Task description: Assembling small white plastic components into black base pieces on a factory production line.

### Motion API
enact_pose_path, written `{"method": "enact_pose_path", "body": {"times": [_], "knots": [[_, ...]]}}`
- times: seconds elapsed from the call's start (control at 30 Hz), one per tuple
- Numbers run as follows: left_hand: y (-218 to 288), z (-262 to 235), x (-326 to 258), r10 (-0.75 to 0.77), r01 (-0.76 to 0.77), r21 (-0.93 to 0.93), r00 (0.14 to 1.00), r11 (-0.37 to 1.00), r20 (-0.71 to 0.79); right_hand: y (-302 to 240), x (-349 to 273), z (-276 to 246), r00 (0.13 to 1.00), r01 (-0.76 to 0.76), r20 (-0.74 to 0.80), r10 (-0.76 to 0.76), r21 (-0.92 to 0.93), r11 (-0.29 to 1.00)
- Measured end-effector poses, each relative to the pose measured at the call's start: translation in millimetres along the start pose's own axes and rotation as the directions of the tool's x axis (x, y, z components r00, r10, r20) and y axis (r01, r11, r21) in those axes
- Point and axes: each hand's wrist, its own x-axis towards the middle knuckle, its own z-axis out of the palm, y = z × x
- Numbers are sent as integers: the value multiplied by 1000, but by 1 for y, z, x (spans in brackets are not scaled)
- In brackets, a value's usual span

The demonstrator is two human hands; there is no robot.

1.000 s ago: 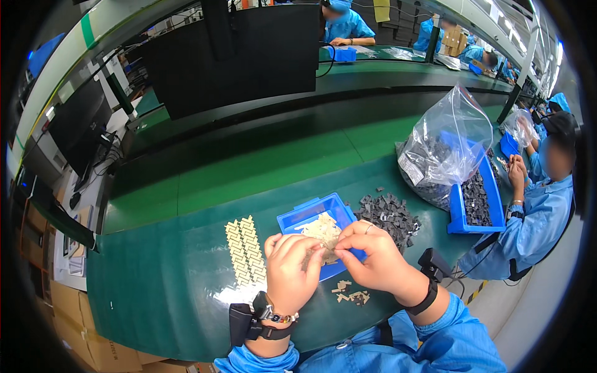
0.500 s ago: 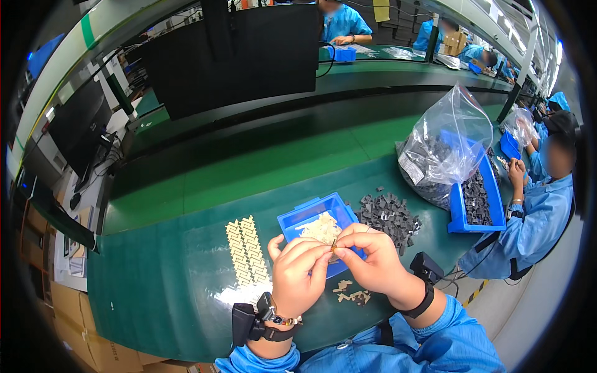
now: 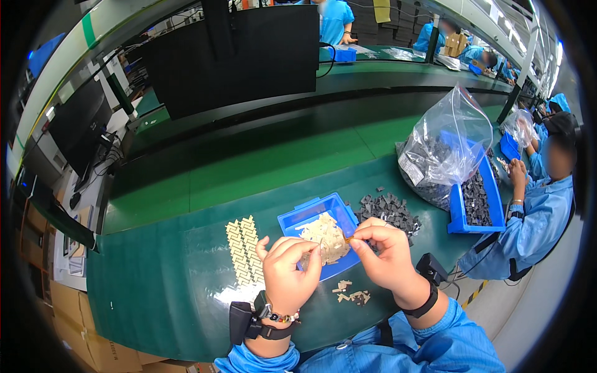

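Note:
Over the near side of a blue bin (image 3: 294, 219), my left hand (image 3: 289, 273) is closed in a pinch; what its fingertips hold, if anything, is too small to make out. My right hand (image 3: 387, 256) pinches a small amber-brown piece (image 3: 349, 240) between thumb and forefinger, above the bin's right edge. Loose cream-coloured flat pieces (image 3: 326, 231) are heaped in the bin. To its right lies a pile of small dark grey parts (image 3: 387, 208). Left of the bin, cream pieces lie in two patterned strips (image 3: 244, 248). Several cream and dark bits (image 3: 352, 294) are scattered below the bin.
At the right stand a clear bag (image 3: 435, 165) of dark parts and a blue tray (image 3: 460, 217) of similar parts, with a co-worker (image 3: 541, 211) beside them. A black device (image 3: 429, 266) sits near my right wrist. A large black monitor (image 3: 236, 68) hangs over the far side.
My hands, together at the fingertips before, have come apart. The left has drawn slightly left; the right has moved right with the amber-brown piece. More of the bin's heap shows between them.

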Motion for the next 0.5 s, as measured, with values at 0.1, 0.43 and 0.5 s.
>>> {"method": "enact_pose_path", "body": {"times": [0.1, 0.43, 0.5], "knots": [[1, 1, 0, -16, 14, 64, 1000, 998, 18, 4, 0, -2, 995, 71, -63, -77, -86, 994], [9, -2, -2, 49, -35, -91, 986, 995, 162, 1, -3, 13, 904, 399, 2, -427, -358, 844], [4, 0, -2, 42, -24, -130, 989, 991, 139, 3, -1, 13, 907, 411, 42, -420, -313, 856]]}}
